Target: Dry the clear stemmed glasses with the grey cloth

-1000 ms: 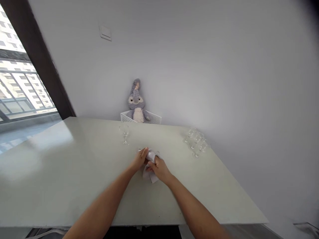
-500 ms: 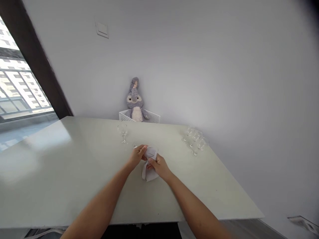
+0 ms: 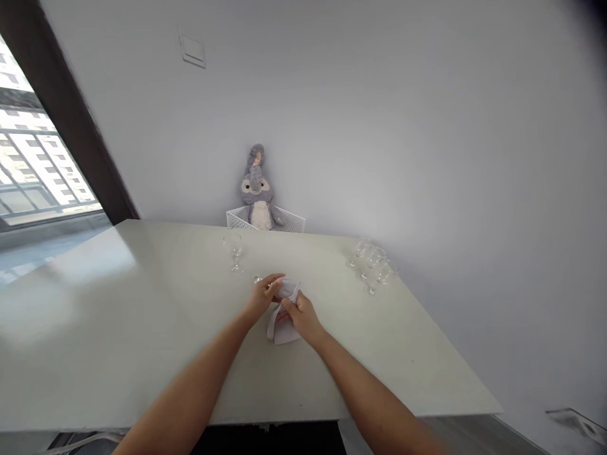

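Observation:
My left hand (image 3: 263,297) is closed around a stemmed glass (image 3: 257,279), whose small clear foot pokes out beyond the fingers to the left. Most of that glass is hidden by the hand and a pale grey cloth (image 3: 286,332). Gripped in my right hand (image 3: 302,314), the cloth is bunched against the glass, and its loose end hangs down toward the table. Both hands are close together over the middle of the white table (image 3: 180,354). Farther off and to the left, another stemmed glass (image 3: 236,253) stands upright.
Several stemmed glasses (image 3: 374,258) stand clustered near the table's right edge. Behind the far edge, a grey plush toy (image 3: 258,196) sits in a white perforated basket (image 3: 294,221) against the wall. A window with railings is at the left.
My fingers have shifted slightly around the glass, and the cloth's hanging end has swung a little to the left. Both hands keep their hold. The other glasses stay put.

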Demonstrator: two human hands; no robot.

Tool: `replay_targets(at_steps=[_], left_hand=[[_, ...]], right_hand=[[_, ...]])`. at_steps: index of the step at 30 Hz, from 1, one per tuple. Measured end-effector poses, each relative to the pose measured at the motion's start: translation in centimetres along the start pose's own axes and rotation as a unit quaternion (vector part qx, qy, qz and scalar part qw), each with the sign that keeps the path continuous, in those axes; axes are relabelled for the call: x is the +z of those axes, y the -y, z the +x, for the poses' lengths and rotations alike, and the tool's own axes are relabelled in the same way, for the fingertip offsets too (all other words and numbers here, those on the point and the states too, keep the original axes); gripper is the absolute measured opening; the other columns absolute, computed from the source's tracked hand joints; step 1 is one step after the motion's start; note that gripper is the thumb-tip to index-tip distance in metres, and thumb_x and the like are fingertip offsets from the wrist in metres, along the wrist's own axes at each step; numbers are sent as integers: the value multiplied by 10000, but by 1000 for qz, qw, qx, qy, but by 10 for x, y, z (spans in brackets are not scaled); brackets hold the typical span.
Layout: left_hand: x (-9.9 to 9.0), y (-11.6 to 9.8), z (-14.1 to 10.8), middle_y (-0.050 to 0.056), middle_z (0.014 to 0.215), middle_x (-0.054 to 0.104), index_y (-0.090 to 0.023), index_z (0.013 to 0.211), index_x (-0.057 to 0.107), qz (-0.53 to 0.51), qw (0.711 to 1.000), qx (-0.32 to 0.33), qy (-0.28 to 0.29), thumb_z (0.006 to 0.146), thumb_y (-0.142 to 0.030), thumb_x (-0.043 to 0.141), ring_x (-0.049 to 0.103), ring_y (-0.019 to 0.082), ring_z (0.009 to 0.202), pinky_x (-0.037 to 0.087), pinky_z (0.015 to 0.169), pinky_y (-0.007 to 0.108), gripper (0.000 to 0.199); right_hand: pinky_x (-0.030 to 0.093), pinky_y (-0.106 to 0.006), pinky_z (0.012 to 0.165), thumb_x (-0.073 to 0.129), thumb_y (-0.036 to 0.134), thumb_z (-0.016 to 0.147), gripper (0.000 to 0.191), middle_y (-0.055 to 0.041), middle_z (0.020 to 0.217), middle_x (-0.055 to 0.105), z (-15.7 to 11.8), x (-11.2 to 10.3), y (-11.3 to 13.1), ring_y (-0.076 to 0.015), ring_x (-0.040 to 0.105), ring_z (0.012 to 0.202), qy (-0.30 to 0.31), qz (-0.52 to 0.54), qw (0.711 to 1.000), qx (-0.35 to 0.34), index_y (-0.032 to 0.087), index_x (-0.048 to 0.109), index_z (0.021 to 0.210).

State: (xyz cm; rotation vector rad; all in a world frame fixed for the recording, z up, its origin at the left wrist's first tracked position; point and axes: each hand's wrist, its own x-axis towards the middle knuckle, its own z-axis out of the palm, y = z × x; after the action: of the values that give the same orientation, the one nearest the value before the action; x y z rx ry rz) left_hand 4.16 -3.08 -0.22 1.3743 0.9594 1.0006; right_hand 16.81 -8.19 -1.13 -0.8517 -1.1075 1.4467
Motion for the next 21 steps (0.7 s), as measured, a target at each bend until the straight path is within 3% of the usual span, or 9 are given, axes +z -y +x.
replay_targets(at_steps=[3, 7, 9, 11, 14, 18, 21], left_hand=[[1, -1, -2, 29, 675, 563, -128, 1089, 559, 3, 999, -34, 13, 774, -556, 376, 510, 130, 600, 443, 542, 258, 562], [3, -4, -5, 54, 1000, 573, -229, 1215, 458, -11, 995, 64, 77, 717, -438, 564, 522, 162, 876, 443, 755, 280, 550], [3, -4, -5, 59, 1073, 545, -238, 1228, 443, -29, 991, 87, 97, 677, -391, 625, 514, 163, 911, 431, 792, 280, 600], [1, -4, -4, 47, 966, 577, -217, 1234, 438, -34, 994, 76, 76, 662, -398, 635, 534, 145, 828, 443, 756, 274, 631], [-2, -3, -1, -12, 680, 560, -180, 1240, 431, -20, 999, 26, 30, 691, -483, 568, 526, 107, 616, 460, 635, 257, 642], [-2, 1, 0, -19, 498, 498, -132, 1121, 546, 31, 998, -39, 25, 784, -602, 286, 474, 107, 441, 410, 478, 240, 633], [-3, 1, -3, 2, 453, 501, -159, 1035, 611, 191, 979, 38, -53, 794, -568, 318, 494, 149, 472, 411, 547, 285, 558]], right_hand=[[464, -224, 439, 609, 347, 718, 286, 11, 648, 628, 1, -1, -1, -118, 577, 443, -13, -13, 1000, 13, 200, 546, 956], [469, -219, 465, 607, 306, 719, 179, 3, 613, 627, 10, -16, 11, -112, 577, 464, -59, 187, 978, 67, 169, 547, 818], [467, -204, 478, 611, 280, 711, 150, 3, 612, 626, 12, -20, 16, -104, 579, 485, -73, 245, 964, 76, 160, 542, 770], [466, -214, 469, 585, 309, 735, 179, -1, 633, 630, 10, -17, 18, -111, 578, 486, -50, 222, 972, 68, 159, 548, 825], [462, -236, 447, 579, 349, 740, 272, -2, 654, 631, 1, -5, 12, -123, 567, 464, -12, 67, 997, 26, 184, 543, 952], [461, -216, 459, 632, 299, 692, 185, 0, 615, 622, -5, 5, 5, -121, 565, 485, -46, -94, 994, -22, 208, 578, 844], [468, -245, 418, 579, 339, 734, 201, 11, 542, 602, 2, -4, 10, -132, 555, 414, -79, -33, 996, 21, 198, 553, 875]])
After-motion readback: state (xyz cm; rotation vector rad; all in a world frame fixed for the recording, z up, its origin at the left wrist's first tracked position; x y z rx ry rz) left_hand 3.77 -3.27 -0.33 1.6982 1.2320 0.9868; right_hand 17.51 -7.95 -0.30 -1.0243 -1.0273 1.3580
